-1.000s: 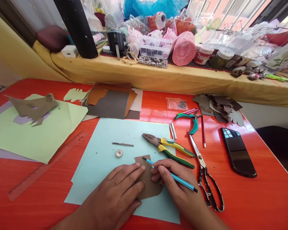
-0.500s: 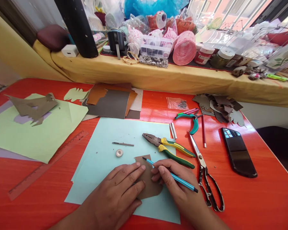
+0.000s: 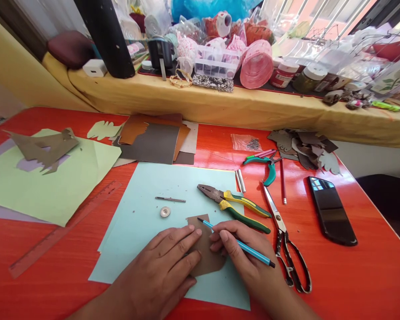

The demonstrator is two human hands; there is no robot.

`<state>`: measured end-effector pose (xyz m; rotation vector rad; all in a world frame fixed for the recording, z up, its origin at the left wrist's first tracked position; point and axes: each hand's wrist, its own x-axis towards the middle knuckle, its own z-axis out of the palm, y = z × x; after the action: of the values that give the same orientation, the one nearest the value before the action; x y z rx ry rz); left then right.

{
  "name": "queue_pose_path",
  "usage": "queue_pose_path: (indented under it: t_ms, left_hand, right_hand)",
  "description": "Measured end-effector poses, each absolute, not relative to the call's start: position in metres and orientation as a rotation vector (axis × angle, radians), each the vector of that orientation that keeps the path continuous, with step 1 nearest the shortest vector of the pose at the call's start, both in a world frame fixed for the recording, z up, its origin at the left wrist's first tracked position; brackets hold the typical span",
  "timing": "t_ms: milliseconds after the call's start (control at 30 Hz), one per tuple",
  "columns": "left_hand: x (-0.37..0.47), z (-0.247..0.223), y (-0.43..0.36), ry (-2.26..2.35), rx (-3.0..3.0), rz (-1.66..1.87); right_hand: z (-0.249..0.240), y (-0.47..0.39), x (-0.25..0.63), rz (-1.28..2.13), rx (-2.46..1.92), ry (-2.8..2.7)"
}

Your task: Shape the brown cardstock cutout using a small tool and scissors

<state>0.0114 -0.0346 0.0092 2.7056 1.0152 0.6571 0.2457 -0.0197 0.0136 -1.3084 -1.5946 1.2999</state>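
A small brown piece lies on the light blue paper. My left hand rests flat on its left side, fingers stretched out. In my right hand is a blue pen, pinched between thumb and fingers, its dark tip at the piece's top edge. Just beyond my hands lie yellow-green pliers, with a small metal disc and a thin metal rod to their left. Black-handled scissors are right of my right hand.
Phone at the right; green-handled pliers, a red pencil and brown scraps behind. Pale green paper and a clear ruler lie left. Brown sheets sit at the back, below a crowded ledge.
The view has shifted very slightly. Both hands, the pen and the brown piece hold practically the same places.
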Motion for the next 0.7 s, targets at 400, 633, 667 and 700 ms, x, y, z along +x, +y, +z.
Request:
queue_pose_path:
  t_ms: [400, 633, 667, 700]
  left_hand:
    - [0.01, 0.008, -0.036, 1.009, 2.695, 0.631]
    - [0.009, -0.003, -0.041, 1.033, 2.646, 0.618]
    - [0.009, -0.003, -0.041, 1.031, 2.649, 0.616]
    - [0.009, -0.003, -0.041, 1.032, 2.653, 0.619]
  right_hand:
    - [0.015, -0.02, 0.245, 1.288, -1.318, -1.554]
    - [0.015, -0.02, 0.246, 1.308, -1.309, -1.554]
    - [0.015, -0.02, 0.246, 1.309, -1.308, -1.556]
    - [0.015, -0.02, 0.246, 1.311, -1.308, -1.558]
